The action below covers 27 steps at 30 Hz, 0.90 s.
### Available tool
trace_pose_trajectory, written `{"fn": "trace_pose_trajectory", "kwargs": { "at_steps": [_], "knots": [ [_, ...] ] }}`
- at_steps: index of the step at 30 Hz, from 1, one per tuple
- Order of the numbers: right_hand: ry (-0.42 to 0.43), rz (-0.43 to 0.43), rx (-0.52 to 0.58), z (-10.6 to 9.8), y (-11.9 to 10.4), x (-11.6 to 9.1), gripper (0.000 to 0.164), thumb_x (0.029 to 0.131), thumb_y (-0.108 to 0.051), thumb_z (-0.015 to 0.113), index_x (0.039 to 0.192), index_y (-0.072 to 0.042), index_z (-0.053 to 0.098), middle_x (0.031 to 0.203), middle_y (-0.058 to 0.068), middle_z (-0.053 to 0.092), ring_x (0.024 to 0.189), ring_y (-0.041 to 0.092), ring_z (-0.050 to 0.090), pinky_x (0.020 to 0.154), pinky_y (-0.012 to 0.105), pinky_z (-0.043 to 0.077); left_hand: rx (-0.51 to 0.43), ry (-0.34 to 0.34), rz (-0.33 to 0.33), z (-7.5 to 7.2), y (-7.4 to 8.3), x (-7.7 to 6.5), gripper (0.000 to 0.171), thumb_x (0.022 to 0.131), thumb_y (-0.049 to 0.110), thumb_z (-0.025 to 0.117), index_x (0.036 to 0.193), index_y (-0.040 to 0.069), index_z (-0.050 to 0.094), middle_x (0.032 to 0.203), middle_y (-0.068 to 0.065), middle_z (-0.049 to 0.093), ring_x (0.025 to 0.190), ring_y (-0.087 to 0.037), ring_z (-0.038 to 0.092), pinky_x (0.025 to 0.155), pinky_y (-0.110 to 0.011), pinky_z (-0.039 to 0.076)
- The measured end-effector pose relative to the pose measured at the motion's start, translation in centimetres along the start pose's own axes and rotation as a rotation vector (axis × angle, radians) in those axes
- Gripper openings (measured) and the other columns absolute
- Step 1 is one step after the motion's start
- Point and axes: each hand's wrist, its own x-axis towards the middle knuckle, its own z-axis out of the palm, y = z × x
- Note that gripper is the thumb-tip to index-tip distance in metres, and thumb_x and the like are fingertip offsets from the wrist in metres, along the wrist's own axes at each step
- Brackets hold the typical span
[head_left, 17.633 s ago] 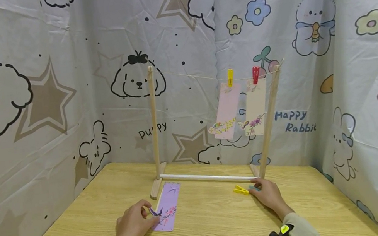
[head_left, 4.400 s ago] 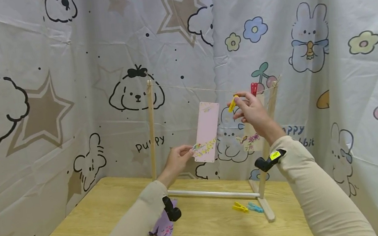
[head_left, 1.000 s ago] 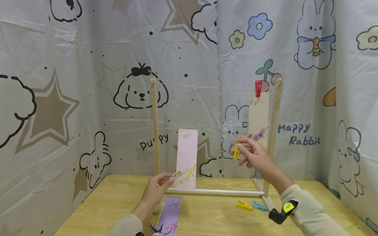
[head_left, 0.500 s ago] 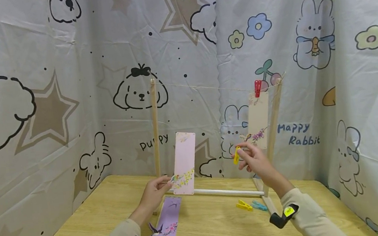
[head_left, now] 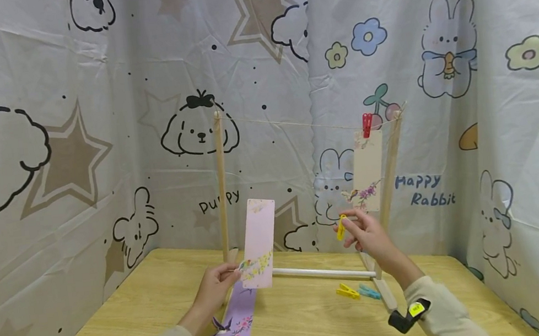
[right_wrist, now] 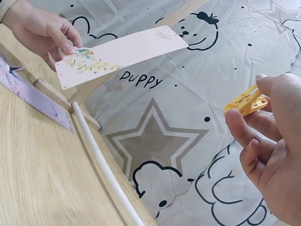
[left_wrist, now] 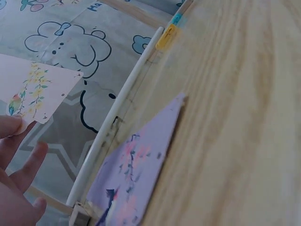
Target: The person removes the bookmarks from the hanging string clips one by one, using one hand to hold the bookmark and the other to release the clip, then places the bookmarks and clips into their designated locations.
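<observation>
My left hand (head_left: pixel 212 292) pinches a pink bookmark card (head_left: pixel 260 235) at its lower left edge, where a bird and yellow flowers are printed. The card stands nearly upright in the air, its lower end overlapping a purple card (head_left: pixel 237 321) that lies on the table. Between thumb and fingers of my right hand (head_left: pixel 368 231) is a yellow clothespin (right_wrist: pixel 245 101), held level with the stand's lower half. A cream card (head_left: pixel 368 170) hangs from the string (head_left: pixel 289 123) by a red clothespin (head_left: pixel 367 125).
Two wooden posts (head_left: pixel 222 184) carry the string, with a white rod (head_left: pixel 324 274) joining them low down. Another yellow clothespin (head_left: pixel 347 291) and a blue clothespin (head_left: pixel 369 292) lie on the table (head_left: pixel 308 330) by the right foot. Printed curtains (head_left: pixel 258 69) surround the table.
Earlier the pink card hung on the string from a yellow clothespin; both were taken off. Over the last second my left hand has lowered the card leftward, and my right hand has sunk slightly.
</observation>
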Motion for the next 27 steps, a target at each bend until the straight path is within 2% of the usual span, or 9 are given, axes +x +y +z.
{"fn": "trace_pose_trajectory", "kwargs": {
  "at_steps": [5,10,18,23,27],
  "knots": [
    [-0.004,0.023,0.023,0.7,1.3,-0.7,0.044,0.11,-0.03,0.055,0.142,-0.001,0.051,0.112,0.014,0.073,0.071,0.019,0.067,0.056,0.024,0.046,0.021,0.011,-0.029,-0.3,-0.4,-1.3,0.021,0.1,0.002,0.066,0.118,-0.008,0.071,0.102,-0.013,0.074,0.098,-0.024,0.069,0.089,-0.035,0.053],
    [0.03,0.041,0.073,1.3,2.9,-1.3,0.042,0.11,-0.032,0.054,0.142,-0.004,0.052,0.111,0.011,0.073,0.073,0.02,0.067,0.057,0.022,0.046,-0.023,-0.033,-0.014,-0.1,-0.2,-1.9,0.022,0.101,0.004,0.065,0.12,-0.008,0.069,0.106,-0.016,0.073,0.102,-0.028,0.069,0.095,-0.043,0.051],
    [0.076,0.109,0.14,2.0,5.3,-2.6,0.043,0.11,-0.032,0.055,0.141,-0.002,0.052,0.111,0.013,0.072,0.073,0.019,0.067,0.058,0.023,0.048,-0.022,-0.02,-0.044,-0.1,-0.5,-2.5,0.019,0.1,0.003,0.066,0.117,-0.005,0.072,0.108,-0.013,0.072,0.1,-0.023,0.068,0.087,-0.028,0.051],
    [0.095,0.148,0.149,2.1,6.4,-3.1,0.045,0.109,-0.034,0.055,0.141,-0.002,0.051,0.116,0.02,0.07,0.074,0.021,0.067,0.058,0.022,0.047,0.01,0.009,-0.045,-0.3,-0.7,-3.1,0.02,0.1,0.005,0.068,0.117,-0.004,0.072,0.107,-0.012,0.073,0.1,-0.024,0.069,0.087,-0.03,0.053],
    [0.1,0.157,0.149,2.0,6.7,-3.3,0.045,0.109,-0.035,0.056,0.14,-0.002,0.052,0.117,0.019,0.07,0.073,0.019,0.066,0.058,0.022,0.048,-0.021,0.019,-0.051,-0.4,-0.3,-3.2,0.02,0.1,0.003,0.067,0.117,-0.005,0.071,0.108,-0.013,0.073,0.1,-0.024,0.069,0.087,-0.029,0.053]
  ]
}}
